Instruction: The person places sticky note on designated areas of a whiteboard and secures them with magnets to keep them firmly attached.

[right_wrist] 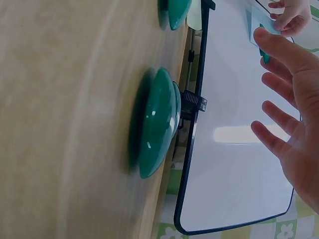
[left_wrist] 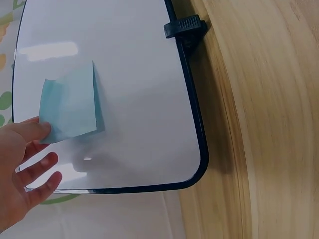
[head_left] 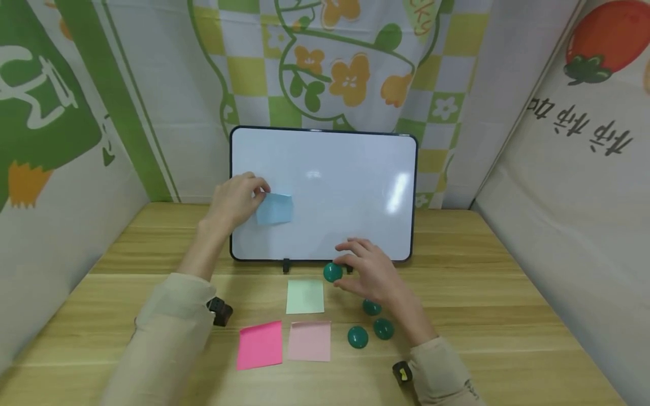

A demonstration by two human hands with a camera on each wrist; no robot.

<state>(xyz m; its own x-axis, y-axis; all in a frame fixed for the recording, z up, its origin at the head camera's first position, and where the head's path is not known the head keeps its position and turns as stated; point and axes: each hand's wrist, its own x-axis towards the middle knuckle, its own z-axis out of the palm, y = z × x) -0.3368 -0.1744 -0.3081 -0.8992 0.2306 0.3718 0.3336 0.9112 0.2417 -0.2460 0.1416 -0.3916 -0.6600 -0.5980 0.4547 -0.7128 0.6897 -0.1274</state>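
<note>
With thumb and finger, my left hand (head_left: 238,198) pinches the upper left corner of a blue sticky note (head_left: 276,209) against the left part of a whiteboard (head_left: 335,197). In the left wrist view the blue note (left_wrist: 72,107) stands slightly off the board, casting a shadow. My right hand (head_left: 373,272) holds a round green magnet (head_left: 332,272) between thumb and index finger, in front of the board's lower edge; its other fingers are spread. Below that hand, several more green magnets (head_left: 358,337) lie on the table, one partly hidden by the wrist.
A pale green note (head_left: 305,296), a bright pink note (head_left: 260,345) and a light pink note (head_left: 310,341) lie on the wooden table (head_left: 497,316). Black clips (head_left: 286,265) support the board's bottom edge. A patterned curtain (head_left: 254,67) hangs behind.
</note>
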